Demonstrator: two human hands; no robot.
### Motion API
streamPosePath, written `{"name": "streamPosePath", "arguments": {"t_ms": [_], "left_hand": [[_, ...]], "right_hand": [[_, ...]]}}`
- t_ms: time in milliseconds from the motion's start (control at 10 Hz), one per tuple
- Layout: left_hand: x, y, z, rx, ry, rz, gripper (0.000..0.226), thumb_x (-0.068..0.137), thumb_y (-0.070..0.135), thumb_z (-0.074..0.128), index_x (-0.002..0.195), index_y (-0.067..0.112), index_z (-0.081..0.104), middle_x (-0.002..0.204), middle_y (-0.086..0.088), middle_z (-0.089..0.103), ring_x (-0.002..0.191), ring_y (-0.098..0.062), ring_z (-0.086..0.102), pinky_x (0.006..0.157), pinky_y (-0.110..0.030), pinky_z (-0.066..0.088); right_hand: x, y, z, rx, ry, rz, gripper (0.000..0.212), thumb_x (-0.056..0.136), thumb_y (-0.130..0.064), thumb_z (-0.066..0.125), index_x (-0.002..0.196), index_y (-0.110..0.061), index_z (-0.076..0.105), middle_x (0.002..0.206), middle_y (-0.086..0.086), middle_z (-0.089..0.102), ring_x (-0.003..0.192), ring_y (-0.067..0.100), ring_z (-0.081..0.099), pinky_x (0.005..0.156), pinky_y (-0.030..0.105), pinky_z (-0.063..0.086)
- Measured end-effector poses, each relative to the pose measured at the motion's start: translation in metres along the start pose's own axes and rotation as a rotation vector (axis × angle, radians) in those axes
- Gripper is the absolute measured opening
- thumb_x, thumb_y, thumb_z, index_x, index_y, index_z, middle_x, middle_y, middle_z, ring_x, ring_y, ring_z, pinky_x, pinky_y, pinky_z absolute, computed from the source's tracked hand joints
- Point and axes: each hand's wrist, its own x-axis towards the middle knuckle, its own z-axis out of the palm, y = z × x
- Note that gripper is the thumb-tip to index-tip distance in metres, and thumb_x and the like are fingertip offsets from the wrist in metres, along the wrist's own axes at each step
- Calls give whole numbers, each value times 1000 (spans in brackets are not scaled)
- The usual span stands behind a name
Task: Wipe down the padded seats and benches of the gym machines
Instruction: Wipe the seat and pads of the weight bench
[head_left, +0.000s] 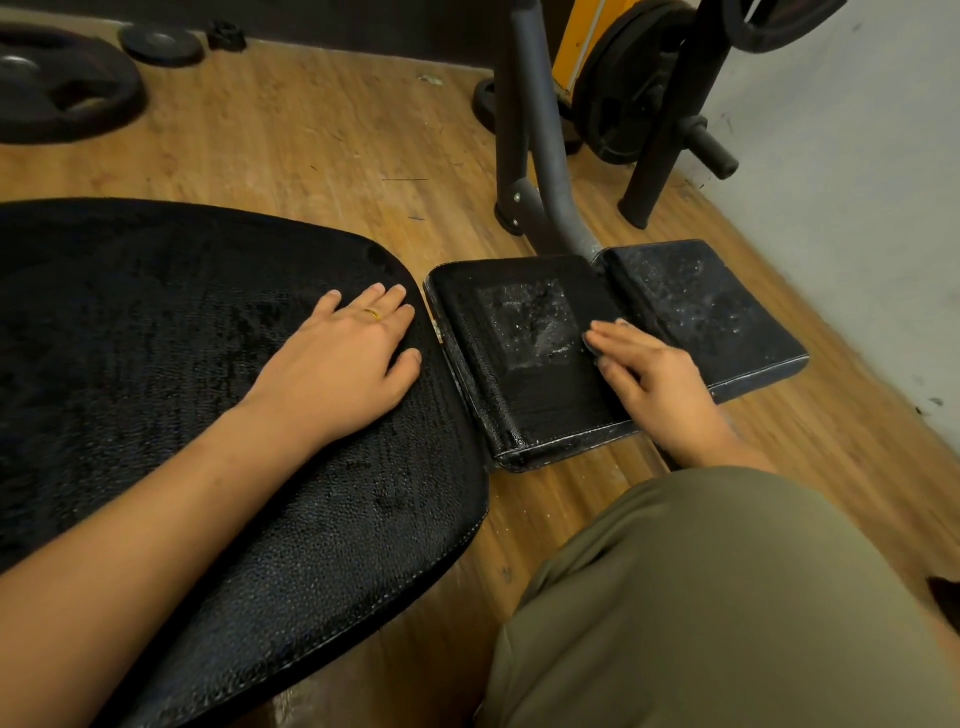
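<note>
A large black padded bench fills the left side, its textured surface looking wet. My left hand, with a ring on one finger, rests flat on the bench near its right end. To the right are two smaller black pads. The nearer pad has a speckled square patch with darker wiped bands around it. My right hand presses on its right part with straight fingers; I cannot tell whether a dark cloth lies under them. The farther pad is covered in pale droplets or dust.
A grey metal frame post rises just behind the small pads. Black weight plates lie on the wooden floor at far left and hang on a rack at the back right. A pale wall runs along the right. My olive-trousered knee fills the lower right.
</note>
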Motion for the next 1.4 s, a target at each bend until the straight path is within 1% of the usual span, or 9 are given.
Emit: {"name": "streamPosePath", "arguments": {"t_ms": [200, 300, 400, 500, 700, 1000, 1200, 1300, 1400], "left_hand": [[1, 0, 0, 2, 1, 2, 59, 102, 43, 34, 154, 15, 31, 164, -3, 20, 152, -16, 14, 123, -44, 11], [0, 0, 0, 6, 4, 3, 59, 102, 43, 33, 154, 14, 31, 164, -3, 20, 152, -16, 15, 123, -44, 11], [-2, 0, -1, 2, 4, 5, 58, 103, 42, 33, 154, 14, 32, 164, -3, 20, 152, -17, 15, 123, -44, 11], [-3, 0, -2, 8, 0, 2, 58, 103, 43, 33, 154, 14, 31, 164, -2, 19, 152, -16, 14, 123, -43, 10], [-3, -1, -2, -5, 6, 4, 57, 102, 42, 34, 152, 14, 34, 164, -3, 21, 152, -16, 14, 123, -43, 11], [1, -1, -1, 0, -2, 5, 57, 102, 42, 34, 152, 14, 34, 164, -3, 21, 152, -17, 15, 123, -45, 12], [-2, 0, -1, 10, -5, 6, 58, 103, 43, 32, 154, 15, 31, 164, -2, 19, 152, -16, 13, 123, -43, 10], [-4, 1, -1, 14, -8, 3, 58, 103, 44, 32, 154, 15, 30, 164, -1, 19, 152, -15, 13, 123, -42, 10], [-4, 0, -2, 15, -4, 4, 59, 103, 43, 32, 154, 15, 30, 164, -2, 19, 152, -15, 14, 123, -41, 10]], "right_hand": [[-12, 6, -2, -18, -14, -29, 35, 98, -11, 60, 133, -13, 63, 140, 0, 58, 139, 18, 44, 118, 35, 32], [28, 2, 3, -39, -27, -22, 34, 98, -11, 60, 132, -11, 64, 140, 4, 59, 138, 21, 46, 119, 31, 29], [76, -2, 9, -45, -25, 11, 33, 99, -13, 58, 131, -11, 65, 140, 4, 59, 135, 19, 50, 114, 20, 27], [99, -6, 11, -38, -32, 30, 34, 99, -14, 56, 132, -12, 64, 141, 3, 58, 135, 18, 50, 113, 21, 29], [51, 0, 2, -11, -43, -21, 35, 99, -13, 58, 133, -15, 63, 142, 0, 57, 140, 18, 44, 120, 33, 29], [-14, 2, -2, 21, -2, 9, 35, 97, -9, 61, 131, -14, 65, 138, -3, 59, 139, 14, 43, 118, 33, 31], [56, 4, 10, -34, -30, -48, 33, 99, -11, 58, 132, -9, 64, 140, 6, 59, 136, 24, 49, 119, 33, 31], [97, -5, 14, -32, -19, -6, 33, 99, -13, 55, 131, -11, 64, 141, 4, 58, 134, 21, 50, 114, 27, 32], [104, -10, 14, -20, -40, -4, 33, 101, -12, 53, 132, -10, 63, 143, 2, 56, 136, 21, 48, 114, 28, 31]]}}
